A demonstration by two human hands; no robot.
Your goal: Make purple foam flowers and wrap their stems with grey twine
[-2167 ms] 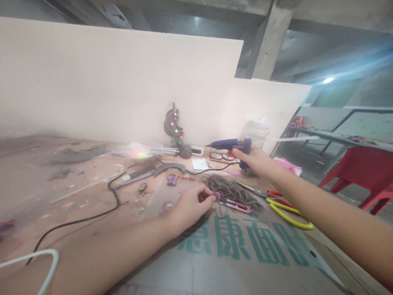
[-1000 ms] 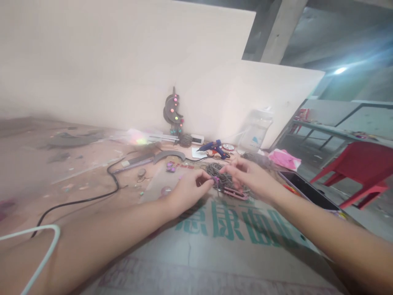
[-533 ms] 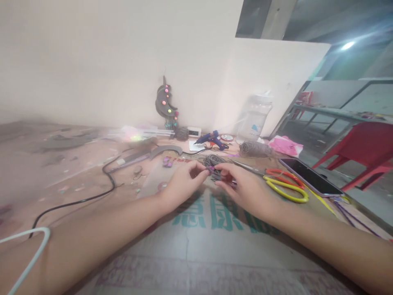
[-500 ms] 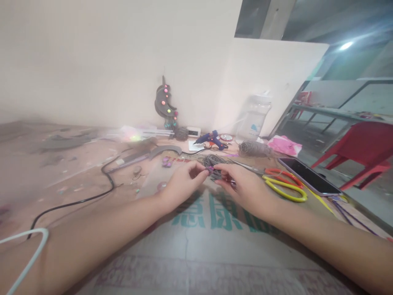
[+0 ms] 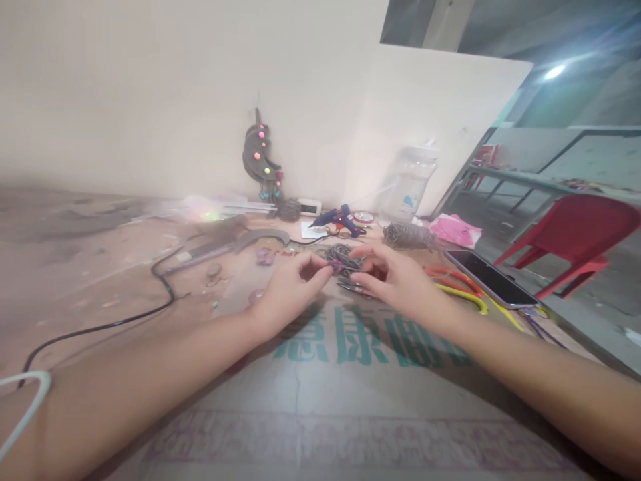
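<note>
My left hand point(image 5: 288, 290) and my right hand point(image 5: 395, 280) meet over a cardboard sheet point(image 5: 320, 394) with green printed characters. Between their fingertips they pinch a small purple piece point(image 5: 334, 266). Just beyond it lies a tangle of grey cord point(image 5: 340, 255), and pink thread snips point(image 5: 353, 287) show under my right hand. A blue glue gun point(image 5: 336, 218) rests further back near the wall.
Yellow and orange scissors point(image 5: 458, 288) and a black phone point(image 5: 488, 286) lie to the right. A black cable point(image 5: 160, 294) crosses the left side. A dark moon-shaped ornament with coloured dots point(image 5: 258, 157) leans on the wall, a clear bottle point(image 5: 408, 184) beside it. A red chair point(image 5: 571, 230) stands right.
My right hand left the glue gun on the table and came back to meet my left hand at the purple piece. The view dropped and shifted slightly.
</note>
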